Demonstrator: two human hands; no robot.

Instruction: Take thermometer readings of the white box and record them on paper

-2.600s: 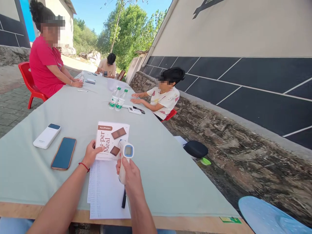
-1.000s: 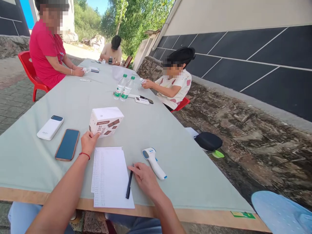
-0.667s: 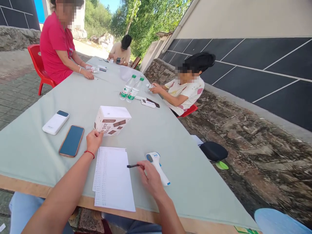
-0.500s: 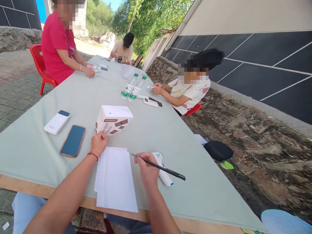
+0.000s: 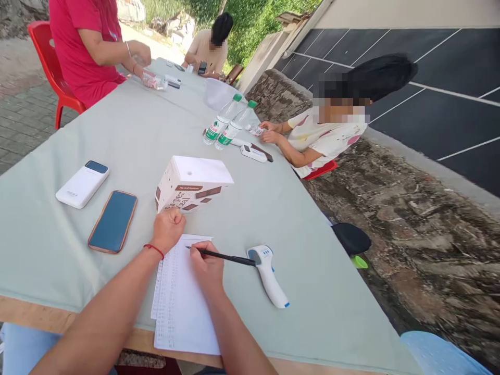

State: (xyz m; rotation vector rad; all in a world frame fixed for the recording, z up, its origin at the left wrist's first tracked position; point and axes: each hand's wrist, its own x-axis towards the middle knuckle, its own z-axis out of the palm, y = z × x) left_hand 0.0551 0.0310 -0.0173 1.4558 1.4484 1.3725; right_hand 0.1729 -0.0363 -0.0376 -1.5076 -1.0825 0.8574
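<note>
A black pen (image 5: 230, 257) is gripped in my right hand (image 5: 208, 268), its tip over the upper part of a white sheet of paper (image 5: 189, 317). Small handwritten lines run down the sheet's left side, and another sheet shows beneath it. My left hand (image 5: 169, 229) rests closed in a fist at the paper's top left, just in front of a white and brown printed box (image 5: 203, 174); nothing shows in its fingers. To the right of my right hand lies a white infrared thermometer (image 5: 270, 278).
Left of the box lie a smartphone (image 5: 113, 221) and a white power bank (image 5: 83, 185). Two water bottles (image 5: 222, 125) stand farther up the table (image 5: 320, 291), near a translucent basin (image 5: 214, 94). Three other people sit around the table, their hands on small items.
My right hand has moved left with the pen, from beside the paper onto it, uncovering the thermometer. My left fist stays near the box. The person in red has raised one hand.
</note>
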